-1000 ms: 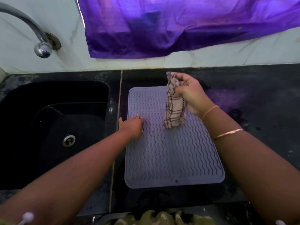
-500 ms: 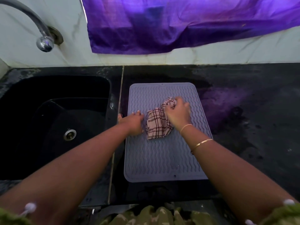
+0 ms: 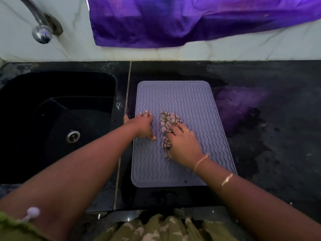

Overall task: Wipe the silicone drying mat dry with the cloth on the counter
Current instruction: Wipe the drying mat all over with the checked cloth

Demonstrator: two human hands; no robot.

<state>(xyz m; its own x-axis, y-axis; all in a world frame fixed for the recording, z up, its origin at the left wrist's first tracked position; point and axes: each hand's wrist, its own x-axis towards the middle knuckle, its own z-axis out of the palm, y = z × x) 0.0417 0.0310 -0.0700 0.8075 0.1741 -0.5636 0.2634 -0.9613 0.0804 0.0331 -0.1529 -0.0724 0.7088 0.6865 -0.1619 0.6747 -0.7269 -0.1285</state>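
Head view: right hand [image 3: 184,145] flat on cloth [image 3: 169,121], left hand [image 3: 144,126] pressing mat [image 3: 191,101].

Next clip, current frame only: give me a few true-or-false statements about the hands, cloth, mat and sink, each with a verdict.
1. The cloth lies on the mat with the right hand pressing on it. True.
2. The left hand reaches into the sink. False: it rests on the mat near its left edge, beside the cloth.
3. The sink is to the left of the mat. True.
4. Water is streaming from the tap. False: no stream shows below it.
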